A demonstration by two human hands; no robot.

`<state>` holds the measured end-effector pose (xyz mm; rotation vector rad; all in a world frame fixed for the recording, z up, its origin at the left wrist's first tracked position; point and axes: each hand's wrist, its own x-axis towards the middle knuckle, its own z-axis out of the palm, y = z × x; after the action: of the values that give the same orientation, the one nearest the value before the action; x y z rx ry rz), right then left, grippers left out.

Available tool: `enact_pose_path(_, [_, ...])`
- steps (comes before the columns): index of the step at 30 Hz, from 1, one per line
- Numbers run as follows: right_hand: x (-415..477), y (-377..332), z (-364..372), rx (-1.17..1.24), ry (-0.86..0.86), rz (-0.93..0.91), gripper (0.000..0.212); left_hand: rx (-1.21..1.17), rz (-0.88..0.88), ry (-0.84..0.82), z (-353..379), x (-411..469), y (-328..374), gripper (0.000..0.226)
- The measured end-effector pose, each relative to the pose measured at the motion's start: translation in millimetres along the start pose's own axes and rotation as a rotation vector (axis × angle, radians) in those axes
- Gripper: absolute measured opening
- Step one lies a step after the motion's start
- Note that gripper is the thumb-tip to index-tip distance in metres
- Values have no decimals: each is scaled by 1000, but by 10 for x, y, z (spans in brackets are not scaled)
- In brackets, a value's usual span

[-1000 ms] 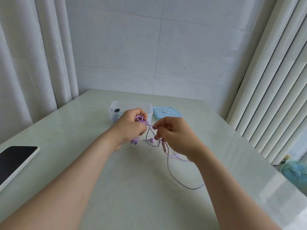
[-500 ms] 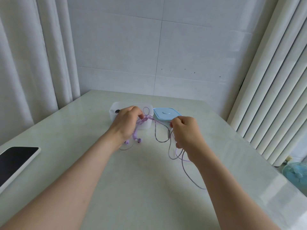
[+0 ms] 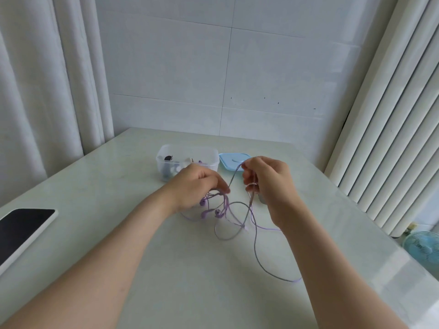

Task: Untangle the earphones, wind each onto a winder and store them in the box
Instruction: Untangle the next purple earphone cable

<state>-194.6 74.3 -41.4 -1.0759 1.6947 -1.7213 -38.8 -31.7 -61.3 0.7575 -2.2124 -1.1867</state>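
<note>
A tangle of purple earphones [image 3: 234,218] lies on the pale table [image 3: 118,186] between my hands, with earbuds hanging near the left one. My left hand [image 3: 196,185] pinches the cable at the tangle, knuckles up. My right hand [image 3: 268,179] holds a cable strand raised above the table, a loop passing round its fingers. One long cable end trails toward me on the right. Behind my hands stands a clear plastic box [image 3: 187,160] with small items inside, and its light blue lid [image 3: 234,160] lies next to it on the right.
A phone [image 3: 20,230] with a dark screen lies at the table's left edge. Curtains hang on both sides and a tiled wall stands behind. A small blue fan [image 3: 421,248] sits on the floor at the right.
My left hand has dropped lower, toward the table, with the tangle. My right hand stays raised, and the cable between them has loosened into wider loops on the table.
</note>
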Motion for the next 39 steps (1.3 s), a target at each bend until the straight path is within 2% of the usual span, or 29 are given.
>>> enact_pose_path(3, [31, -17, -10, 197, 99, 27, 18, -66, 25, -12, -32, -13, -8, 32])
enact_pose_path(8, [-5, -48, 1, 328, 93, 54, 18, -119, 90, 8, -25, -17, -34, 5])
enact_pose_path(12, [12, -46, -4, 395, 111, 57, 19, -81, 115, 109, -34, 12, -57, 17])
enact_pose_path(16, [10, -56, -6, 487, 125, 34, 20, 112, 183, 260, -44, 62, -119, 23])
enact_pose_path(22, [5, -91, -27, 586, 208, -10, 21, 451, 317, 588, -62, 115, -258, 27])
enact_pose_path(24, [27, -81, -31, 610, 261, -9, 20, 601, 278, 653, -66, 139, -336, 26])
enact_pose_path(26, [66, -62, -66, 633, 353, -7, 19, 612, 154, 707, -71, 148, -380, 23])
enact_pose_path(29, [107, -34, -117, 576, 448, 36, 19, 184, -81, 706, -76, 167, -306, 11])
enact_pose_path(31, [105, -15, -129, 549, 446, 78, 18, -179, -205, 617, -86, 179, -218, 25])
enact_pose_path(34, [99, 2, -122, 554, 445, 161, 18, -581, -282, 574, -137, 145, -129, 40])
enact_pose_path(37, [106, 34, -118, 363, 462, 183, 19, -930, -324, 550, -159, 115, -54, 41])
enact_pose_path(39, [112, 70, -99, 126, 441, 67, 17, -1051, -373, 528, -150, 114, -15, 40])
